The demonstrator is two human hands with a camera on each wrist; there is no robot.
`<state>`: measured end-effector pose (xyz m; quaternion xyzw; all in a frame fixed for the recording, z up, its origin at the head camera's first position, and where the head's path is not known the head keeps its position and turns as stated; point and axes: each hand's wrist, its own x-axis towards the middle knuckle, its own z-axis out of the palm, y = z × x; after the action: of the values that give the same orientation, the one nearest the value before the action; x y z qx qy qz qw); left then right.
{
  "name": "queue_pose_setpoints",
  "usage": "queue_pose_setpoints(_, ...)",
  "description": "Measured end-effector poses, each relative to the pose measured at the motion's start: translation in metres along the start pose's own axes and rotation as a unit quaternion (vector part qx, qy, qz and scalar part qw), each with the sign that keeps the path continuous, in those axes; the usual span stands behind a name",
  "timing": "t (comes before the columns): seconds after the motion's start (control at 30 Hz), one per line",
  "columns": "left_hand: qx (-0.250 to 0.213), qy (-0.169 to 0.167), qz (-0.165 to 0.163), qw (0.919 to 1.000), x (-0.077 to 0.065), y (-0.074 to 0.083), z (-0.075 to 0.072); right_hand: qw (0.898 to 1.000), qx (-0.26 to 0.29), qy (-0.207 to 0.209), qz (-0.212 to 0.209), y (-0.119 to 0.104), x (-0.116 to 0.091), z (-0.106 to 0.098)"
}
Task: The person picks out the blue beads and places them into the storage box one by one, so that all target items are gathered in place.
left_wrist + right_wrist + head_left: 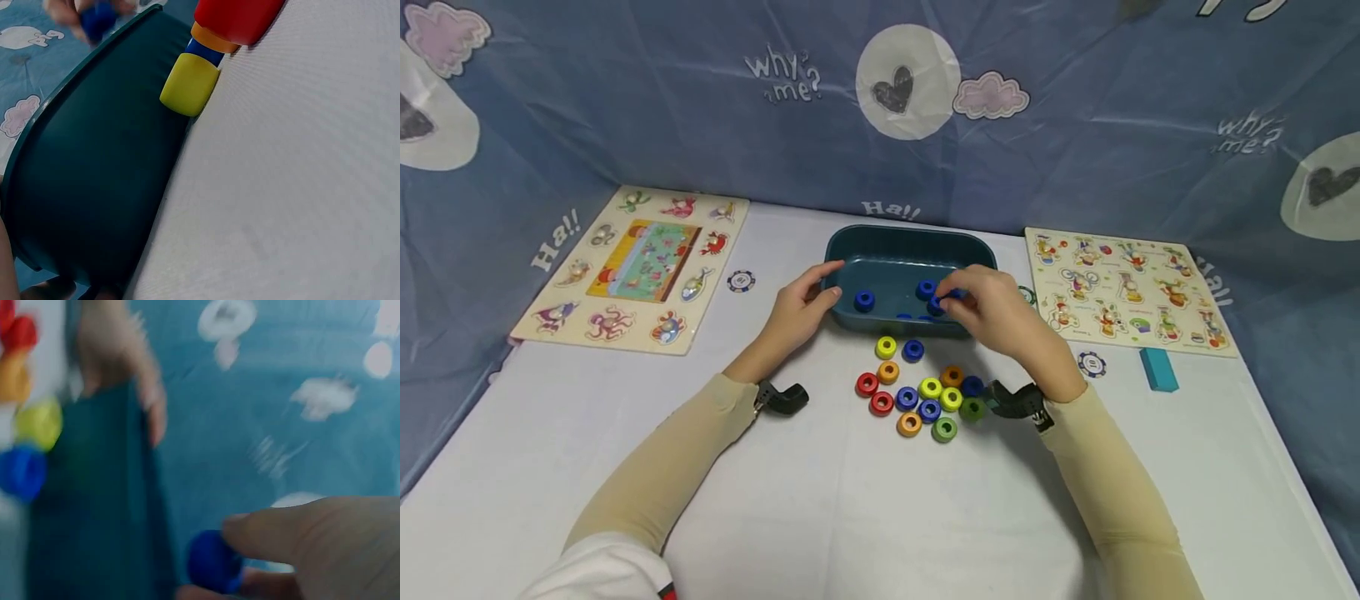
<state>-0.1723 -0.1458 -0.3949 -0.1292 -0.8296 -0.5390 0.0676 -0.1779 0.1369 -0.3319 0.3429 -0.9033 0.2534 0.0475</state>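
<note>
My right hand (996, 312) reaches over the right part of a dark green tub (842, 321). Thumb and fingers pinch a blue ring (214, 561), plain in the right wrist view above the rim. Several blue rings lie inside the tub, one blue ring (864, 301) near its left end. My left hand (797, 312) holds that left end, thumb and index finger at the rim. In front of the tub, several loose rings lie on the table: red (882, 404), orange (909, 424), yellow (886, 347), green (944, 429) and blue (913, 351).
A picture puzzle board (625, 275) lies at the left, another board (1131, 292) at the right. Round patterned chips (741, 282) lie beside them, and a teal block (1159, 369) sits below the right board. A printed blue cloth (820, 142) hangs behind the table.
</note>
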Motion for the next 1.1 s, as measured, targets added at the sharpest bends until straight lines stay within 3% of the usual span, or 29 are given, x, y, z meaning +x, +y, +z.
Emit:
queue_pose_setpoints(0.1, -0.001, 0.0, 0.0, 1.0, 0.0, 0.0, -0.001, 0.999, -0.014, 0.021, 0.039, 0.02, 0.006, 0.008)
queue_pose_setpoints(0.23, 0.001, -0.001, -0.002, 1.0, -0.001, -0.001, -0.001, 0.996, -0.026, -0.02, 0.079, 0.035, 0.012, 0.019)
queue_pose_setpoints(0.5, 0.001, 0.001, 0.002, 1.0, 0.0, 0.001, -0.001, 0.992, -0.029, -0.072, 0.1, 0.039, 0.016, 0.022)
queue_pose_setpoints(0.67, 0.009, -0.002, -0.002, 1.0, 0.001, -0.001, 0.0, 0.992, -0.014, -0.075, 0.096, 0.042, 0.017, 0.022)
queue_pose_setpoints(0.9, 0.002, 0.002, -0.008, 1.0, 0.009, -0.036, 0.005, 0.995, 0.015, -0.057, 0.081, 0.044, 0.018, 0.024)
queue_pose_setpoints(1.1, 0.004, 0.005, 0.003, 1.0, 0.01, -0.041, 0.006, 0.996, 0.033, -0.049, 0.067, 0.043, 0.019, 0.03)
